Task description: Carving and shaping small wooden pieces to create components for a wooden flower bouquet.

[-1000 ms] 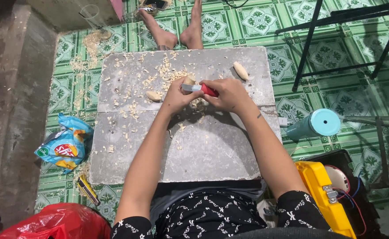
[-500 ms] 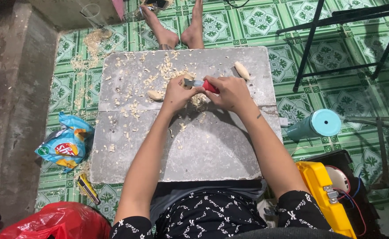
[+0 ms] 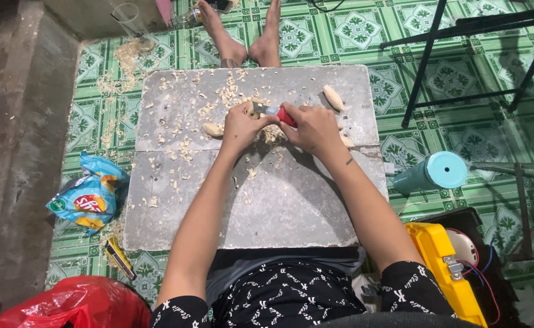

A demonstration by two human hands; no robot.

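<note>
My left hand [image 3: 241, 129] grips a small pale wooden piece [image 3: 250, 109] over the grey slab [image 3: 267, 200]. My right hand [image 3: 315, 129] holds a knife with a red handle [image 3: 285, 116], and its blade lies against the wooden piece. Two other pale carved pieces rest on the slab, one [image 3: 213, 129] just left of my left hand and one [image 3: 333, 97] at the far right. Wood shavings [image 3: 227, 94] are scattered over the far half of the slab.
Another person's bare feet [image 3: 246, 45] stand past the slab's far edge. A snack bag [image 3: 91, 197] and a red plastic bag [image 3: 75, 304] lie at the left. At the right are a teal bottle [image 3: 431, 173], a yellow case [image 3: 446, 273] and black metal stand legs [image 3: 461, 61].
Both hands have stayed over the slab's far middle; the knife has shifted slightly against the wooden piece.
</note>
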